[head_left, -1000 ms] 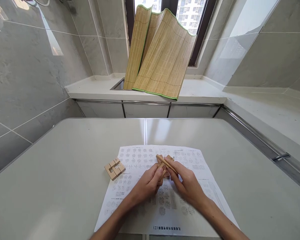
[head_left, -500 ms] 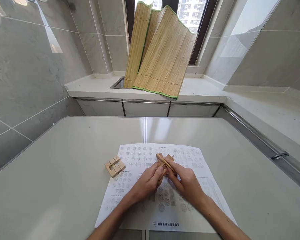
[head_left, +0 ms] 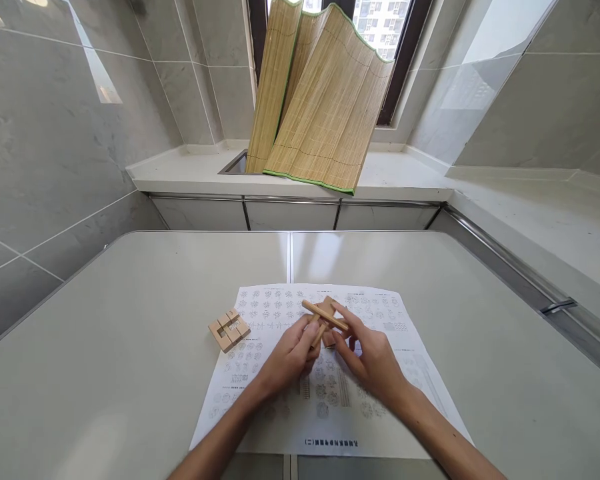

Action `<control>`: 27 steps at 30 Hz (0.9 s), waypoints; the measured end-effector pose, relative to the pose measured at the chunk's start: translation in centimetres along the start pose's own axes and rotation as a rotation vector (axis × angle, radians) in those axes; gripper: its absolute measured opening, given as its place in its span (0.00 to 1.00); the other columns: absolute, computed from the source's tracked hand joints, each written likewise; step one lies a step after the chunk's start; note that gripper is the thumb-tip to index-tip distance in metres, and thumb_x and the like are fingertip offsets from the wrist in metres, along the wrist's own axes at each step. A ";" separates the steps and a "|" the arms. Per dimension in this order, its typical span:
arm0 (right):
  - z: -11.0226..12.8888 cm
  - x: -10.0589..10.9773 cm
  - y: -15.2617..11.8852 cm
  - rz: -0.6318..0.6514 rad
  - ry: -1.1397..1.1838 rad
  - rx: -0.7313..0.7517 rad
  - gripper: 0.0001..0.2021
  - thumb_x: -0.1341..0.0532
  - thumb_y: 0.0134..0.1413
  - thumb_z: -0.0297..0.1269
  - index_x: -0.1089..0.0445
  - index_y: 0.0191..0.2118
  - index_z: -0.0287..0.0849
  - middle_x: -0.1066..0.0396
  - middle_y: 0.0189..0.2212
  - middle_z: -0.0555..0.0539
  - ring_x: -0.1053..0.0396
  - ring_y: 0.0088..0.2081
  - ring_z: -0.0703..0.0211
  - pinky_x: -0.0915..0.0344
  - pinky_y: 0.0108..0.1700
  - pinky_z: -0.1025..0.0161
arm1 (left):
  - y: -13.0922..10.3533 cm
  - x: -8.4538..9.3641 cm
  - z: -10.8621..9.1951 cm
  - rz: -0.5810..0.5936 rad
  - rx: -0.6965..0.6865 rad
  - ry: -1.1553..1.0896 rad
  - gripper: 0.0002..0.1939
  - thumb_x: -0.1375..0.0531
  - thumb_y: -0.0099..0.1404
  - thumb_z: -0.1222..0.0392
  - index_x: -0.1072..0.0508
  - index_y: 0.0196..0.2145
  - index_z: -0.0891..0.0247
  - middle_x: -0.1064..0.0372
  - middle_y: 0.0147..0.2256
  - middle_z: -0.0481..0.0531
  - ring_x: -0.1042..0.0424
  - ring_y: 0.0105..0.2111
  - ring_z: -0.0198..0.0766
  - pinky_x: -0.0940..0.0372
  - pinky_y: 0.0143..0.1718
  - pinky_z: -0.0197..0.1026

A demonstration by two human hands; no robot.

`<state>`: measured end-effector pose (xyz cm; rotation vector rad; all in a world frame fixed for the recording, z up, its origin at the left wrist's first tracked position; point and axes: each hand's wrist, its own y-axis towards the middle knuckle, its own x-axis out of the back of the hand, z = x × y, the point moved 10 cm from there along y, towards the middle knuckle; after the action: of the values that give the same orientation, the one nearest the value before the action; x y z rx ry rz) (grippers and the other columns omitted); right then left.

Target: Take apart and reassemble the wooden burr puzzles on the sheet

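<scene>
Over the paper sheet, my left hand is closed on several light wooden puzzle sticks, pinching them between thumb and fingers. One long wooden stick lies slantwise across the others. A flatter wooden piece shows below it, partly hidden by my fingers. My right hand has its fingers curled around the right end of the long stick, with the thumb lower down by the flat piece. How the sticks fit together is hard to make out. To the left, a flat square of wooden puzzle pieces rests partly on the sheet's edge.
The printed sheet bears rows of small puzzle diagrams and lies on a pale glossy table with a centre seam. Beyond are a white counter and a folded bamboo mat by the window. Tiled walls flank the table.
The long stick has turned flatter and now crosses the other pieces farther left. My right hand's fingers have spread and shifted around it. The view has tipped slightly.
</scene>
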<state>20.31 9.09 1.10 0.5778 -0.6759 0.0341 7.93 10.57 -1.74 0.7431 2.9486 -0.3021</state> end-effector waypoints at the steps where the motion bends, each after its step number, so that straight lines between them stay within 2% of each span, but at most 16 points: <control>1: -0.3 0.1 0.0 -0.009 0.020 -0.027 0.23 0.44 0.73 0.38 0.44 0.69 0.46 0.21 0.35 0.48 0.27 0.25 0.60 0.29 0.29 0.63 | 0.1 0.6 0.0 -0.042 -0.003 -0.028 0.18 0.46 0.74 0.41 0.39 0.37 0.58 0.52 0.21 0.36 0.56 0.18 0.29 0.51 0.19 0.33; 4: -0.4 0.1 0.2 -0.021 0.026 -0.054 0.19 0.44 0.72 0.39 0.40 0.64 0.46 0.21 0.42 0.44 0.25 0.31 0.57 0.27 0.32 0.60 | 0.1 2.3 -0.3 -0.164 -0.024 -0.049 0.19 0.47 0.74 0.41 0.39 0.35 0.58 0.51 0.21 0.36 0.54 0.18 0.29 0.48 0.19 0.32; 7: -0.2 -0.4 0.4 0.021 -0.043 -0.038 0.14 0.43 0.70 0.38 0.34 0.58 0.47 0.24 0.45 0.42 0.24 0.41 0.51 0.25 0.41 0.55 | 0.2 3.2 -0.6 -0.224 -0.044 -0.026 0.20 0.48 0.74 0.40 0.38 0.33 0.59 0.49 0.21 0.37 0.52 0.18 0.29 0.45 0.20 0.33; 9: -0.2 -1.0 0.4 0.053 -0.073 -0.035 0.16 0.40 0.67 0.38 0.34 0.58 0.47 0.26 0.48 0.41 0.26 0.47 0.46 0.26 0.47 0.50 | 0.2 3.3 -0.6 -0.235 -0.054 -0.014 0.20 0.47 0.74 0.40 0.37 0.33 0.59 0.50 0.20 0.37 0.52 0.18 0.29 0.44 0.20 0.33; 11: -0.5 -1.6 0.3 0.068 -0.092 -0.045 0.19 0.37 0.64 0.37 0.35 0.59 0.47 0.28 0.50 0.39 0.28 0.49 0.43 0.27 0.50 0.46 | 0.3 3.1 -0.6 -0.227 -0.056 -0.012 0.21 0.47 0.73 0.39 0.37 0.34 0.59 0.50 0.20 0.37 0.52 0.17 0.29 0.45 0.20 0.33; 17: -2.3 -1.6 0.1 0.039 -0.135 -0.126 0.17 0.40 0.62 0.30 0.34 0.56 0.45 0.28 0.43 0.41 0.29 0.45 0.43 0.27 0.47 0.46 | 0.4 3.1 -0.7 -0.208 -0.061 0.003 0.20 0.50 0.75 0.41 0.35 0.38 0.60 0.42 0.25 0.40 0.46 0.18 0.29 0.45 0.21 0.34; 23: -3.6 -0.7 0.3 0.048 -0.097 -0.203 0.07 0.41 0.68 0.37 0.29 0.49 0.46 0.28 0.38 0.43 0.28 0.41 0.46 0.27 0.41 0.51 | 0.4 3.1 -1.1 -0.179 -0.071 -0.050 0.18 0.50 0.76 0.45 0.32 0.44 0.63 0.35 0.28 0.44 0.43 0.18 0.29 0.44 0.23 0.35; 27: -3.4 0.4 0.6 0.001 -0.006 -0.232 0.11 0.44 0.71 0.43 0.26 0.43 0.46 0.26 0.37 0.43 0.28 0.39 0.47 0.29 0.40 0.53 | 0.5 3.1 -0.8 -0.152 -0.060 -0.202 0.17 0.50 0.77 0.47 0.31 0.43 0.64 0.33 0.27 0.45 0.45 0.18 0.28 0.45 0.22 0.34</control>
<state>22.44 11.34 -0.52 0.3540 -0.6754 -0.0444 5.40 12.63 -1.47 0.4528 2.8120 -0.2802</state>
